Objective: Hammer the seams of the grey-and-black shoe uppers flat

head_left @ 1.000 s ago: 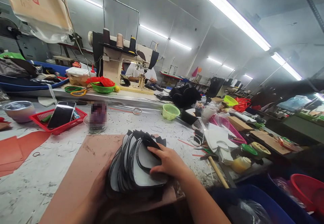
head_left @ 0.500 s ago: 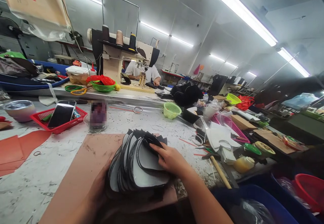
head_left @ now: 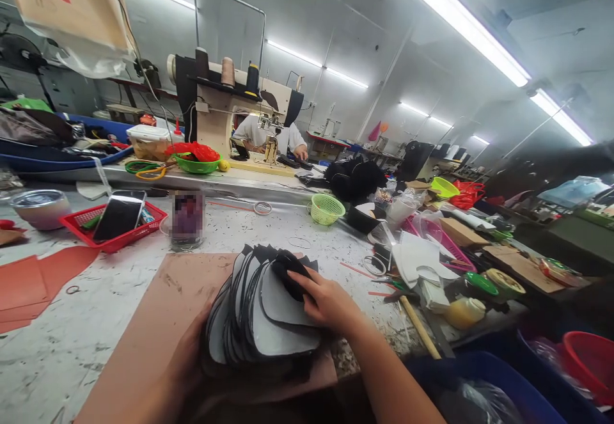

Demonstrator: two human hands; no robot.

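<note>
far left edge of table: orange-red sheets [head_left: 29, 286] lie flat; behind them a metal bowl [head_left: 41, 206].
left of centre: a red tray [head_left: 144, 229] carries a dark phone [head_left: 118, 215] propped at a slant; just beside it stands a blurred jar [head_left: 186, 219].
near edge, centre: a tan mat [head_left: 158, 315] lies under the work.
left hand [head_left: 185, 357]: low at the near edge, pressed against the left side of the fanned stack; mostly hidden by it, so i cannot tell how its fingers are set.
stack of cut pieces [head_left: 249, 312]: black-edged, grey-faced pieces standing fanned on the mat, near the table's near edge.
right hand [head_left: 330, 302]: fingers curled closed onto the top black piece [head_left: 288, 270] at the right side of the fan, thumb lying on the grey face below it.
step in hand: it looks like one piece is being peeled or counted off the fan.
next move calls for: by my reading, a light pinch that lifts one piece alone while the left hand steadies the rest.
back edge: a sewing machine [head_left: 225, 114] with thread cones; another person works behind it.
right of centre: a green basket [head_left: 326, 210].
right edge: white cut shapes [head_left: 415, 261], a wooden-handled tool [head_left: 419, 334], small tubs.
</note>
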